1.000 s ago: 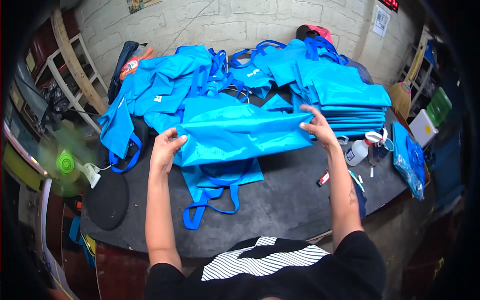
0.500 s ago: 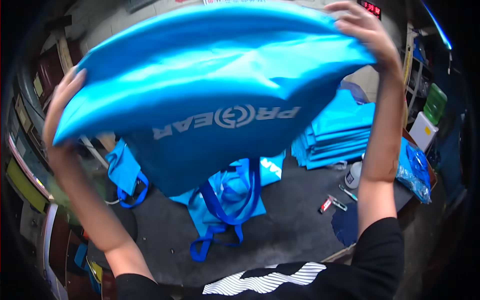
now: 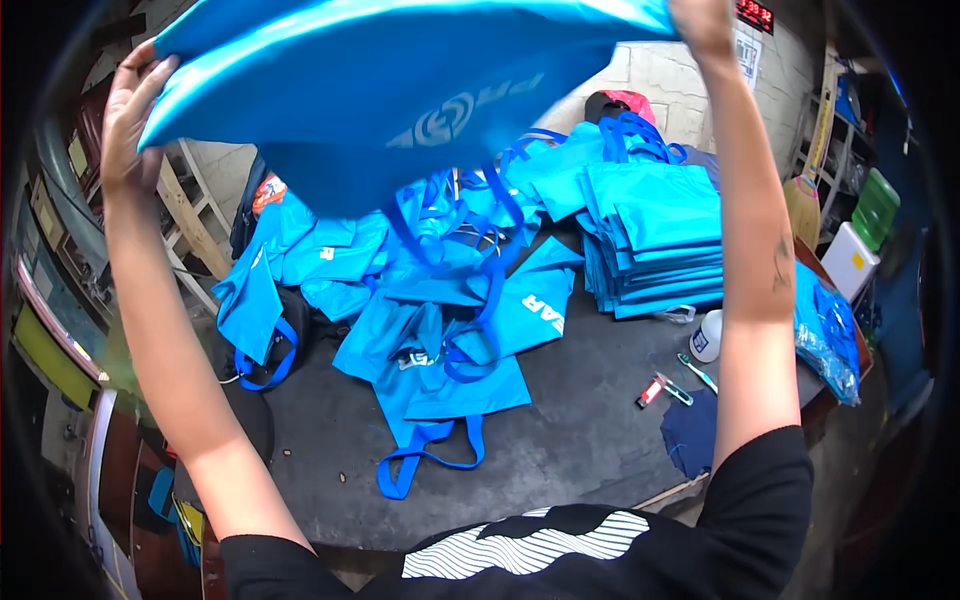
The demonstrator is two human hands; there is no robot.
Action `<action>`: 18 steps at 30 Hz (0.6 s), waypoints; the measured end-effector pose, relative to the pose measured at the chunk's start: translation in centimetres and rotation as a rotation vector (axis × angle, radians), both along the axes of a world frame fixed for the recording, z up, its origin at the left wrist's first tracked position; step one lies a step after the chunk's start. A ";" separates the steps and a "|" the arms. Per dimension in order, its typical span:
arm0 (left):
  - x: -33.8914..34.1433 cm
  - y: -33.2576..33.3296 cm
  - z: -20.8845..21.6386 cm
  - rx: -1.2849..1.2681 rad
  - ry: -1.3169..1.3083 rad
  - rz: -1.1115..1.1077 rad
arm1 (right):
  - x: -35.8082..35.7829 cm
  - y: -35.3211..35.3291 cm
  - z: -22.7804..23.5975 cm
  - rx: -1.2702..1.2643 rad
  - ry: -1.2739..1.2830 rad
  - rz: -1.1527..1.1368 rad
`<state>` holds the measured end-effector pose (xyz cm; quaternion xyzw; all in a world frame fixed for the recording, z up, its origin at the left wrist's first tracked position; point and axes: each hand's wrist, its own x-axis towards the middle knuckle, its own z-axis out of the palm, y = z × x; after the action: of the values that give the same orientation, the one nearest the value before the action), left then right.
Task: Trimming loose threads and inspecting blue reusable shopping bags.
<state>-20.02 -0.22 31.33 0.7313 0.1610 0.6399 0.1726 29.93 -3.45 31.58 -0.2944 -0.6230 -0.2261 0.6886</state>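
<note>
A bright blue fabric tote bag [image 3: 380, 80] with a pale printed logo is stretched wide above the table. My left hand [image 3: 132, 110] is closed on its left corner, thumb and fingers pinching the cloth. At the top edge of the picture my right hand [image 3: 704, 28] grips the opposite corner; its fingers are partly cut off and blurred. Below the raised bag lies a loose heap of similar blue bags [image 3: 470, 385] with darker blue straps [image 3: 432, 455]. Whether some straps in the middle belong to the raised bag, I cannot tell.
A neat stack of blue bags [image 3: 655, 235] stands at the right on the dark table [image 3: 560, 440]. Near it are a white bottle [image 3: 707, 336], a toothbrush [image 3: 697, 370], a small red-and-white item [image 3: 651, 390] and a dark blue cloth [image 3: 690, 435]. Plastic-wrapped blue goods [image 3: 828, 330] lie farther right.
Both hands have lifted the tote bag higher and farther away, so its lower part swings up and more of the heap and stack shows beneath. Both hands keep their grip.
</note>
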 end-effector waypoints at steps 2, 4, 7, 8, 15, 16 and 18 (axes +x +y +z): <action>3.7 -1.8 -4.0 0.038 0.012 0.013 | 2.1 -0.3 -4.1 -0.011 -0.047 0.144; 2.9 -6.1 -7.5 -0.089 0.130 0.057 | 2.6 -0.4 -9.1 -0.138 -0.076 0.153; 4.3 -5.0 -17.2 -0.218 0.165 0.143 | 2.5 -3.2 -20.4 -0.526 0.023 0.257; 3.9 -5.0 -20.7 -0.377 0.226 0.162 | 3.3 -3.4 -25.7 -0.684 0.108 0.257; 5.0 -6.2 -43.8 -0.848 0.355 0.012 | 2.9 -9.5 -45.7 -1.473 0.156 0.365; 5.1 -6.7 -44.4 -0.824 0.347 0.043 | 2.7 -9.8 -46.2 -1.453 0.213 0.412; 5.6 -7.4 -45.0 -0.858 0.215 0.022 | 1.4 -9.7 -45.2 -1.391 0.344 0.502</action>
<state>-14.46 -7.66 -13.66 0.6541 0.4370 0.4373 0.4358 31.35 -13.17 -13.60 -0.5413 -0.5541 0.4315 0.4624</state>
